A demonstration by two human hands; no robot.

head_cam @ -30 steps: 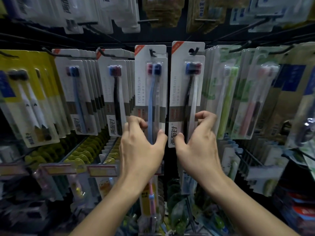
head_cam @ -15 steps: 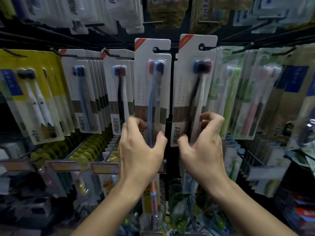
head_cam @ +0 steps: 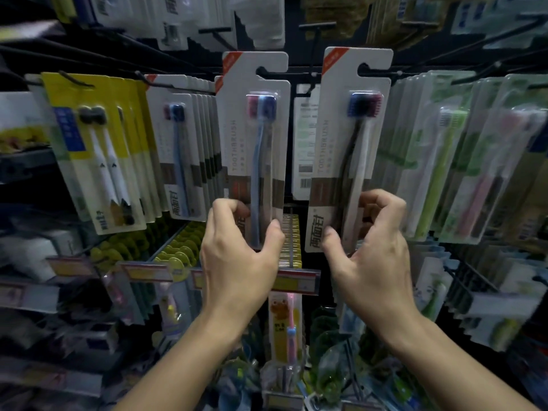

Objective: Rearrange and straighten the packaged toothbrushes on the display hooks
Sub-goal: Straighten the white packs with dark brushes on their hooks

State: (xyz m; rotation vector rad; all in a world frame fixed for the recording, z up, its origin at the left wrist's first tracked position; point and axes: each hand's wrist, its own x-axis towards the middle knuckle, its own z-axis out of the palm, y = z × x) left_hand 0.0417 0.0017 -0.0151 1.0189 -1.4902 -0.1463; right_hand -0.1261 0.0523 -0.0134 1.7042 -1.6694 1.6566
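Head cam showed each hand's grip pinching a toothbrush pack low on its edges, left hand (head_cam: 237,259) on the blue pack (head_cam: 255,149), right hand (head_cam: 373,262) on the dark pack (head_cam: 350,155), both hanging on hooks (head_cam: 382,74); light, bendy card, I'd guess.

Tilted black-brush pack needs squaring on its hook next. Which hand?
Right. The right hand already pinches the black-brush pack at its lower end; the left hand grips the blue-brush pack.
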